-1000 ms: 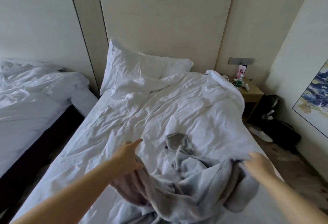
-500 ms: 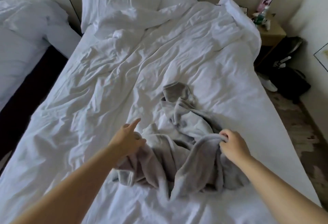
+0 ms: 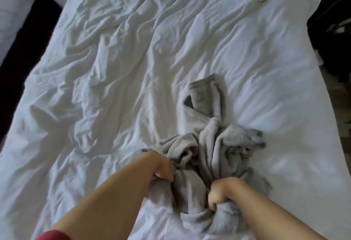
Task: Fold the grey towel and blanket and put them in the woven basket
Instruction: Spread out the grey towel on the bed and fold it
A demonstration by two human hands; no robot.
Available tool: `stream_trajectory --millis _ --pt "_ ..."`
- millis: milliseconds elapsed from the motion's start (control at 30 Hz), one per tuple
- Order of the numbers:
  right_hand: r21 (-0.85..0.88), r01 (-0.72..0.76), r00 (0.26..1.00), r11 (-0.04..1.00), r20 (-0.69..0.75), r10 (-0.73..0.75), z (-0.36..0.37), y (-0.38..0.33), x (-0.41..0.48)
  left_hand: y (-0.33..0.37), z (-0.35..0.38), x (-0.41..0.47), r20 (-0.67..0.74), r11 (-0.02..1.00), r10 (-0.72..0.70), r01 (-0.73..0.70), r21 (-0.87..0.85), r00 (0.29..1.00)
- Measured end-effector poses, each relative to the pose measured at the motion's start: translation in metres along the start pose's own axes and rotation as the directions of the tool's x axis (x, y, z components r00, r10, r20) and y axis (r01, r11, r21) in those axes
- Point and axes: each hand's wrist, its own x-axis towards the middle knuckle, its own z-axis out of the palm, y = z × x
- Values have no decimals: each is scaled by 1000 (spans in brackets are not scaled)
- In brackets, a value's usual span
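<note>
A crumpled heap of grey fleecy cloth (image 3: 214, 144) lies on the white duvet, near the bed's front right. I cannot tell towel from blanket within the heap. My left hand (image 3: 161, 167) grips a bunch of the grey cloth at the heap's near left side. My right hand (image 3: 222, 194) is a fist clenched round another bunch at the near right. One flat corner of the cloth (image 3: 205, 95) stretches away toward the head of the bed. No woven basket is in view.
The rumpled white duvet (image 3: 133, 59) covers the bed. A dark gap (image 3: 24, 45) runs along the bed's left side, with a second white bed (image 3: 11, 2) beyond. Dark bags (image 3: 338, 36) sit on the floor at the right.
The view has tipped down, so pillows and nightstand have left the frame. Both hands have drawn nearer to me and closer together, bunching the grey cloth tighter. My left forefinger no longer points out.
</note>
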Motion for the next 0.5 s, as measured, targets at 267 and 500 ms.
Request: stream_trajectory --millis 267,500 --pt "199 441 -140 875 -948 286 -254 79 -461 12 -329 -423 -989 969 -121 -226 -99 -86" --pt "-179 531 -796 829 -441 415 -188 108 -713 31 -324 -666 -815 990 -103 -134 -31 -571"
